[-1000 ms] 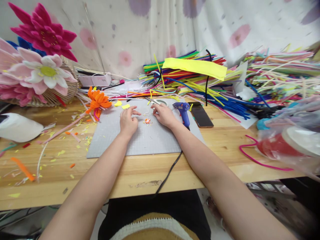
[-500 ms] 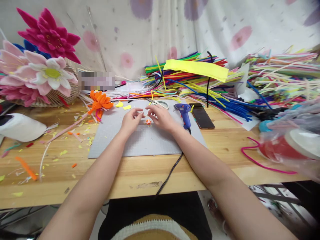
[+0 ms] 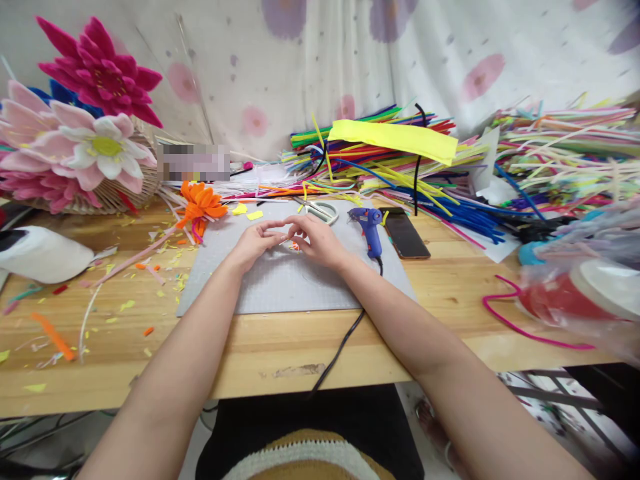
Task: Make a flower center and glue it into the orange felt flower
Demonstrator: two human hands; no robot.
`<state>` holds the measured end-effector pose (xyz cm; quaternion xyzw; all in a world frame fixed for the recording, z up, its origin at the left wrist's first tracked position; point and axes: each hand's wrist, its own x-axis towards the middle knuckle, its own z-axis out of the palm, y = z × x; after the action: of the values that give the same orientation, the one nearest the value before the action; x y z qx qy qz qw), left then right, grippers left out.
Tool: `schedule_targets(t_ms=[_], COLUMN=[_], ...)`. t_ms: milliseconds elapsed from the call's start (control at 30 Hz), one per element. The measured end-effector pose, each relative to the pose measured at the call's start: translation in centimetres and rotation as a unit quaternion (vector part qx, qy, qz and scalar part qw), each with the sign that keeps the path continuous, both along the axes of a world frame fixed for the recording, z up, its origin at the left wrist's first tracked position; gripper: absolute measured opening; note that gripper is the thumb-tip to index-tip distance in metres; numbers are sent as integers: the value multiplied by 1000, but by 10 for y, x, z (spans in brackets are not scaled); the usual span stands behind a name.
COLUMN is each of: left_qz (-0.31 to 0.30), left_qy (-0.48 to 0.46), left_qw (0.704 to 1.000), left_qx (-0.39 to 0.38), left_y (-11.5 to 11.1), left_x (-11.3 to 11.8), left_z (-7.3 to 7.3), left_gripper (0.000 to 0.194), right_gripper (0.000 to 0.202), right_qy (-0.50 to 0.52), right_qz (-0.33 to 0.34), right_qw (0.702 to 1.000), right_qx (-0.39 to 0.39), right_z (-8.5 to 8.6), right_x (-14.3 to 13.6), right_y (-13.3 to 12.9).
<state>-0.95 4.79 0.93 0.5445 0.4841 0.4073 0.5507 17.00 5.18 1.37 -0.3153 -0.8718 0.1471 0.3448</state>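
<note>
Over the grey mat [image 3: 300,293], my left hand [image 3: 257,243] and my right hand [image 3: 314,239] meet at the fingertips. Both hands are closed in a pinch around something too small to make out. A small orange-and-white piece [image 3: 295,247] shows just below the fingers of my right hand, partly covered by them. Behind the hands lie scissors [image 3: 327,212] with pale handles. A blue glue gun [image 3: 369,230] rests on the mat to the right of my right hand.
A dark phone [image 3: 406,233] lies right of the glue gun, whose black cable [image 3: 343,343] runs over the front edge. Colourful pipe cleaners [image 3: 390,160] are piled behind. At left are an orange flower [image 3: 200,205], felt flowers [image 3: 103,143] and scattered scraps.
My hands have come together until the fingertips meet, and the left wrist has shifted slightly left. The small orange-and-white piece is now more covered by my right fingers.
</note>
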Motion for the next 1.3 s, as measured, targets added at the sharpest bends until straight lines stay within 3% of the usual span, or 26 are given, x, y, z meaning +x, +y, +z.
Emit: schedule_targets(t_ms=[400,500,633,767,1100,1300], left_qz=[2,9,1,-3,9,4], left_qy=[10,-4,-17,-22,14,-5], left_qw=[1000,1000,999,999,999,999], left_qx=[-25,-21,-33,-42,-45,-48], left_y=[3,1,-1,-1,0,1], left_x=[3,7,9,7,9,10], left_z=[-3,-3,-1,1,-1,-1], left_gripper=[56,59,69,77,88,91], right_gripper=[35,38,38,38,45,48], right_qy=[48,123,197,225,252,238], right_qz=[1,9,72,119,129,145], right_qw=[998,986,942,907,879,884], right_qx=[-40,-115,-263,-336,-383,-375], right_z=[-2,-5,-8,-9,-13,-14], right_x=[1,3,9,11,5,6], right_y=[2,9,17,19,19,19])
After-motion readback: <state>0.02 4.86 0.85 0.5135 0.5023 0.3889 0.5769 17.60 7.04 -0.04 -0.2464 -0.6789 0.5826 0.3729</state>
